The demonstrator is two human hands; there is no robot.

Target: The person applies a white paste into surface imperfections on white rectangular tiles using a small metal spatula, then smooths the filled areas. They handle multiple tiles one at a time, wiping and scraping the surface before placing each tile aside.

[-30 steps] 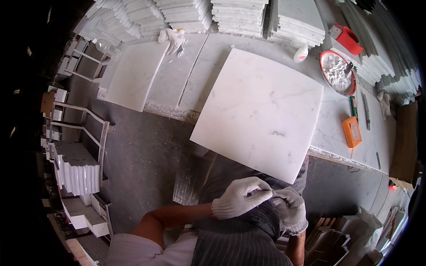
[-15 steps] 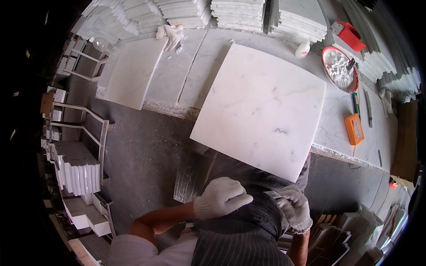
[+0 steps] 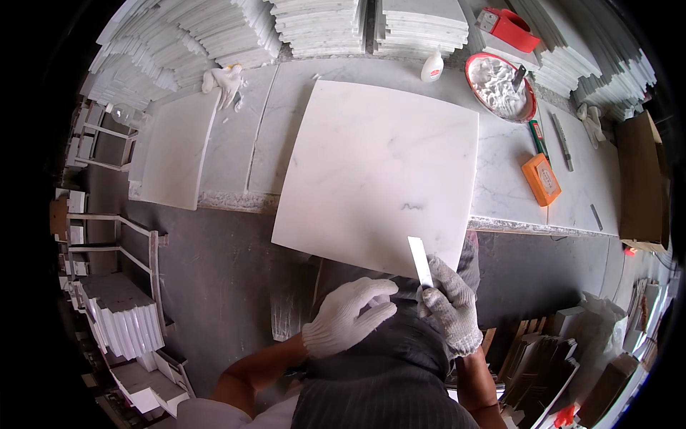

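Note:
A large square slab of white marble (image 3: pixel 379 164) with faint grey veins lies on the bench, its near edge jutting over my lap. My right hand (image 3: pixel 451 307), in a greyish knit glove, is closed around a flat, narrow metal blade (image 3: pixel 419 259). The blade points up and overlaps the slab's near right part in the picture; whether it touches the stone I cannot tell. To the left, my left hand (image 3: pixel 349 316) in a white knit glove is held above my lap, fingers loosely bent and apart from the thumb, with nothing seen in it.
Right of the slab are an orange box (image 3: pixel 541 180), a green-handled tool (image 3: pixel 539 139) and a red-rimmed bowl of white paste (image 3: pixel 500 87). A white bottle (image 3: pixel 432 66) stands behind. Stacked slabs (image 3: pixel 318 28) line the back; a thinner slab (image 3: pixel 175 146) lies left.
My right hand has lifted, turning the blade upright over the slab's near edge. My left hand's thumb and fingers have parted. The whole view has shifted, so the bench appears farther left.

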